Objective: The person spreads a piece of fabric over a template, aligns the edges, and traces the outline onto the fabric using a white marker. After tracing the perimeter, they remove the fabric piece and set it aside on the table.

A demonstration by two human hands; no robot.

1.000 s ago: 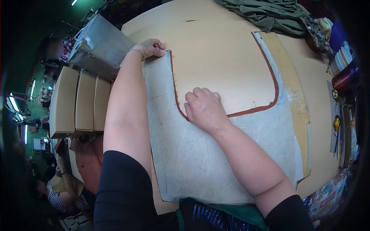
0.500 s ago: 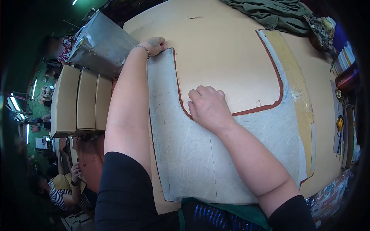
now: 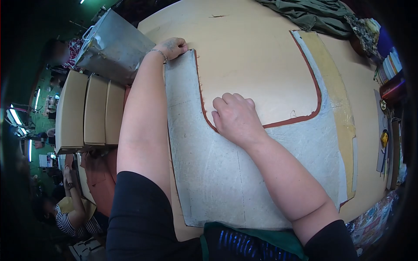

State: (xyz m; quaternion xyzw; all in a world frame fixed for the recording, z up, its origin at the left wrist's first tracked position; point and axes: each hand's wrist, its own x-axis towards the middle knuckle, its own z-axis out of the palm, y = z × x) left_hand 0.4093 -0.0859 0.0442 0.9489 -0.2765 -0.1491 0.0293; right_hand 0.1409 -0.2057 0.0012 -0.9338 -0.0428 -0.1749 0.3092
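Head view, sole view. Item: one pale grey sheet [image 3: 209, 174], flat on the tan table [image 3: 257, 56], notched by a broad U-shaped opening facing away from me. Item: reddish-brown cloth [image 3: 292, 121], visible as a narrow border along the opening and, thinner, down the sheet's left side; the rest is hidden under the sheet.

Item: my left hand [image 3: 173, 48], at the far end of the sheet's left arm, just at its corner. Thumb and fingers drawn close together; whether cloth is caught between them, I cannot tell. From this grip the sheet lies back toward my body, the left arm's long axis running away from me and nearly in line with my forearm.

Item: my right hand [image 3: 237, 117], back upward, fingers curled under, over the near left curve of the opening. What the fingers hold, if anything, I cannot tell. From here the sheet's main body lies toward me, while bare table shows beyond the knuckles. This hand is the nearer to the sheet's middle; the left, to its far left corner.

Item: yellowish strip [image 3: 333, 87], along the sheet's right side, well apart from both hands.
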